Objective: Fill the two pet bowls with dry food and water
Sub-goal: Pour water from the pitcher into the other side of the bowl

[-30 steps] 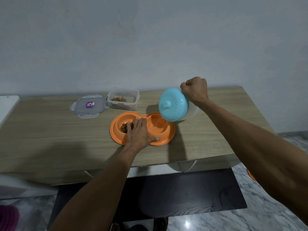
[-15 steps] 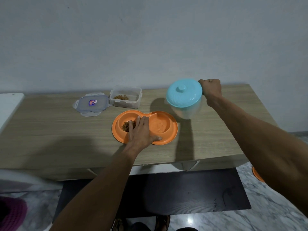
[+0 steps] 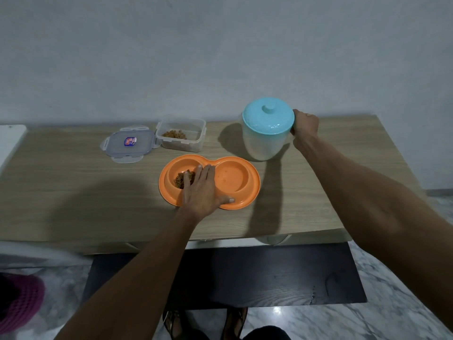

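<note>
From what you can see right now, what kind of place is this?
Probably a room in a home. A wooden table stands against a plain wall, the floor is marble-patterned with a dark mat, and an orange double pet bowl with dry food sits on the table.

Our left hand [image 3: 201,192] lies flat on the orange bowl [image 3: 255,190], fingers straight. Right of the bowl and beyond it, our right hand [image 3: 305,123] grips the jug [image 3: 263,141].
</note>
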### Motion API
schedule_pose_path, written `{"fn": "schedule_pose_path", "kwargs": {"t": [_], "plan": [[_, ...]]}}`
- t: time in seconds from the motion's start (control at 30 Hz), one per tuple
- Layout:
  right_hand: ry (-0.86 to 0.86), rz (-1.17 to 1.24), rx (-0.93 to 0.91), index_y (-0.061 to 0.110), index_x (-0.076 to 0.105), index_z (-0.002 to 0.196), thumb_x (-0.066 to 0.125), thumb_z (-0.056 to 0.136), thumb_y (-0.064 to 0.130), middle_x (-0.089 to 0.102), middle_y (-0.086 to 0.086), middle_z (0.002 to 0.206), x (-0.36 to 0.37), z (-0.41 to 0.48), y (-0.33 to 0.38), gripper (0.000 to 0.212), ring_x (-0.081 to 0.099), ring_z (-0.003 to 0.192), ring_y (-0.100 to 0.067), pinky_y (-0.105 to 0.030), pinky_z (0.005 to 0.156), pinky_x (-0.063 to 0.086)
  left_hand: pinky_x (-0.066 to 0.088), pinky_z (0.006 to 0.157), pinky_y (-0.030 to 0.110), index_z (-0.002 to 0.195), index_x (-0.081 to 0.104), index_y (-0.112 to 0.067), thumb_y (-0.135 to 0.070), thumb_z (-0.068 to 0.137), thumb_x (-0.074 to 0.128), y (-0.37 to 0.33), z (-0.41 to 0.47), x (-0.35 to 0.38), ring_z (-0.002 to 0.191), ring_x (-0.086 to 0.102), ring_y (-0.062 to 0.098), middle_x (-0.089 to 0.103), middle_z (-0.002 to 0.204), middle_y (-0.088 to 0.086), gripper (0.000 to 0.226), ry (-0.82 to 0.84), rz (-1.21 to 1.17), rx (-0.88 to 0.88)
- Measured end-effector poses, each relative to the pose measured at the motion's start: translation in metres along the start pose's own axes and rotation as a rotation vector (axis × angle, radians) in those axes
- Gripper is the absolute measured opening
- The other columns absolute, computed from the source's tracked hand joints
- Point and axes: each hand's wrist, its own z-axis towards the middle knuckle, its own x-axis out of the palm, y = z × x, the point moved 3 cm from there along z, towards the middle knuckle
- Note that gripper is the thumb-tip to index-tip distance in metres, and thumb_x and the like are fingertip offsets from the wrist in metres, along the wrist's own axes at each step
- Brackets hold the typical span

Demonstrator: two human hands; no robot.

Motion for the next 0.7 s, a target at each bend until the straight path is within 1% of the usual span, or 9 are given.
{"fn": "schedule_pose_path", "kwargs": {"t": [0.17,0.3,0.37,0.4,0.47,0.53,0.57,0.63,0.7], "plan": [[-0.023,0.046,0.013,0.018,0.03,0.052,0.062,0.069,0.007,0.031,0.0,0.051,0.002,0.003,-0.007,0.038,0.024,0.046,-0.015,-0.022,0.041,0.021,0.0,0.119,0.056,0.154,0.011,-0.013,-0.071,0.074,0.062,0.0,-0.001,0.0,0.153,0.004,0.027,0.015,0.163,0.005,0.111,-0.001,-0.007,0.001],[-0.04,0.007,0.004,0.017,0.04,0.05,0.063,0.071,0.02,0.04,0.003,0.049,-0.001,0.001,-0.007,0.032,0.031,0.047,-0.015,-0.027,0.045,0.027,0.001,0.118,0.058,0.154,0.01,-0.012,-0.071,0.075,0.06,0.0,-0.002,0.0,0.153,0.003,0.028,0.014,0.164,0.006,0.111,0.01,0.006,0.005],[-0.047,-0.008,-0.009,0.016,0.049,0.056,0.064,0.078,0.031,0.049,0.001,0.054,-0.003,-0.003,-0.006,0.031,0.04,0.049,-0.015,-0.029,0.048,0.033,0.001,0.118,0.06,0.155,0.008,-0.012,-0.072,0.076,0.058,-0.001,-0.002,-0.001,0.153,0.001,0.028,0.011,0.164,0.006,0.112,0.024,0.023,0.003],[-0.059,-0.025,-0.007,0.015,0.054,0.061,0.062,0.081,0.039,0.056,-0.001,0.062,-0.006,-0.006,-0.007,0.032,0.047,0.054,-0.016,-0.03,0.053,0.038,0.002,0.117,0.062,0.155,0.006,-0.012,-0.073,0.076,0.057,-0.002,-0.002,-0.001,0.153,0.0,0.029,0.009,0.164,0.007,0.112,0.029,0.034,0.006],[-0.11,-0.044,0.024,0.012,0.066,0.081,0.051,0.084,0.054,0.069,-0.008,0.088,-0.012,-0.009,-0.011,0.045,0.062,0.077,-0.025,-0.035,0.071,0.049,0.003,0.117,0.063,0.156,0.005,-0.013,-0.075,0.077,0.054,-0.002,-0.005,-0.003,0.153,-0.001,0.028,0.005,0.165,0.006,0.112,0.015,0.043,0.015],[-0.167,-0.085,0.064,0.005,0.067,0.108,0.038,0.089,0.054,0.068,-0.017,0.114,-0.022,-0.013,-0.018,0.06,0.064,0.104,-0.033,-0.043,0.093,0.052,0.005,0.117,0.062,0.156,0.005,-0.015,-0.077,0.078,0.05,0.001,-0.009,-0.007,0.153,-0.001,0.027,0.004,0.165,0.005,0.109,-0.035,-0.003,0.009],[-0.182,-0.116,0.071,0.001,0.065,0.115,0.033,0.092,0.049,0.065,-0.02,0.12,-0.026,-0.019,-0.022,0.062,0.061,0.112,-0.035,-0.046,0.099,0.049,0.006,0.117,0.061,0.156,0.006,-0.016,-0.077,0.079,0.047,0.007,-0.011,-0.011,0.153,0.0,0.025,0.004,0.165,0.005,0.107,-0.074,-0.042,-0.004],[-0.206,-0.145,0.083,-0.003,0.061,0.121,0.03,0.097,0.041,0.062,-0.023,0.126,-0.033,-0.039,-0.031,0.059,0.058,0.118,-0.038,-0.046,0.101,0.047,0.008,0.118,0.059,0.156,0.009,-0.016,-0.076,0.083,0.042,0.021,-0.014,-0.021,0.153,0.004,0.024,0.007,0.165,0.004,0.1,-0.162,-0.123,-0.057],[-0.229,-0.176,0.118,-0.003,0.056,0.129,0.032,0.097,0.041,0.058,-0.022,0.132,-0.034,-0.06,-0.047,0.059,0.055,0.121,-0.038,-0.043,0.103,0.045,0.015,0.117,0.058,0.155,0.014,-0.015,-0.073,0.086,0.041,0.04,-0.017,-0.03,0.152,0.011,0.024,0.014,0.164,0.005,0.094,-0.238,-0.187,-0.143]]}}
